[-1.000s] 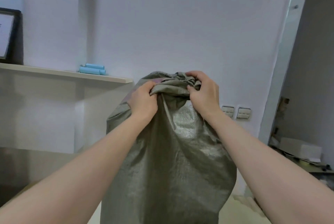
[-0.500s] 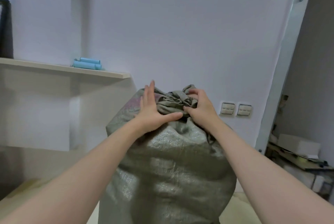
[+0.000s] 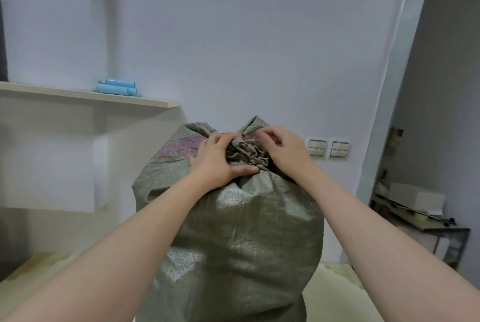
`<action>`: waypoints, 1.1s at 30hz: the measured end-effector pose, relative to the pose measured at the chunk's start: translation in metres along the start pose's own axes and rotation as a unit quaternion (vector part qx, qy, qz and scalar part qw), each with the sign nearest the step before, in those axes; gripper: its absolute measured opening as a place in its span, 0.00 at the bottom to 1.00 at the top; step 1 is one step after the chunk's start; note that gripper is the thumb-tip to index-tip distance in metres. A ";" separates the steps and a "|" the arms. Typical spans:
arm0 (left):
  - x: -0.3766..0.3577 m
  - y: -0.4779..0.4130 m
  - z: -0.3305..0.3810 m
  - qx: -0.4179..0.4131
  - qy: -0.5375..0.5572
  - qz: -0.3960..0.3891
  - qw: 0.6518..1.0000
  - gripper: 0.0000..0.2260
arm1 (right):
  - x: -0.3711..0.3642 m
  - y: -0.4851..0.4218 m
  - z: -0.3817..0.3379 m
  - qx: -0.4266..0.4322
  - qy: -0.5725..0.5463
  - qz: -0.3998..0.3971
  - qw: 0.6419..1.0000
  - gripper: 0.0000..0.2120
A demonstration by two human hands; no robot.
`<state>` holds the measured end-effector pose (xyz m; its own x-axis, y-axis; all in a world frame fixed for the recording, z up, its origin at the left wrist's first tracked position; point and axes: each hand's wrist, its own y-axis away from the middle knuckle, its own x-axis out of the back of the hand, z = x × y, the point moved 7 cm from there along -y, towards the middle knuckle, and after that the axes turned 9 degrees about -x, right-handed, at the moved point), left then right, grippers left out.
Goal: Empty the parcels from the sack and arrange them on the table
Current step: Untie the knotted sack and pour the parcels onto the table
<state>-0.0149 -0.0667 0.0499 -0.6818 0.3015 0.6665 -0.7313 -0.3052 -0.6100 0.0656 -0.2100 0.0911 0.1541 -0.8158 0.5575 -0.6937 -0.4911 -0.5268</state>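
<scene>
Head view: mid-frame, left hand grips and right hand pinches the bunched mouth of the upright sack; a hard tug could topple it, spilling its contents.

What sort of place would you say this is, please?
Probably a storeroom or back room: a stuffed woven sack fills the foreground, a wall shelf holds blue rolls, and a cluttered rack with a box stands at the right.
</scene>
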 end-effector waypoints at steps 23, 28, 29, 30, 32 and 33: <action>0.088 -0.026 0.049 -0.112 0.263 0.262 0.922 0.24 | 0.060 -0.007 -0.039 -0.033 -0.109 0.218 0.969 0.05; 0.085 -0.042 0.031 -0.091 0.130 0.238 0.958 0.17 | 0.049 -0.030 -0.035 -0.025 -0.014 0.182 0.983 0.07; 0.078 -0.043 0.019 -0.072 0.090 0.215 0.970 0.17 | 0.041 -0.032 -0.025 -0.039 0.029 0.166 0.985 0.08; 0.072 -0.045 0.007 -0.058 0.079 0.199 0.975 0.17 | 0.034 -0.034 -0.015 -0.047 0.051 0.152 0.986 0.08; 0.068 -0.048 -0.002 -0.047 0.096 0.188 0.976 0.16 | 0.020 -0.034 -0.005 -0.058 0.024 0.121 0.991 0.09; 0.068 -0.049 -0.001 -0.047 0.106 0.185 0.976 0.16 | 0.014 -0.036 -0.002 -0.065 -0.024 0.102 0.992 0.09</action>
<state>-0.0251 -0.0306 0.1252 -0.8809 0.3701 0.2950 -0.4260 -0.3482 -0.8350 0.0911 -0.2034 0.1189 0.0328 -0.9090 0.4154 -0.7988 -0.2736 -0.5357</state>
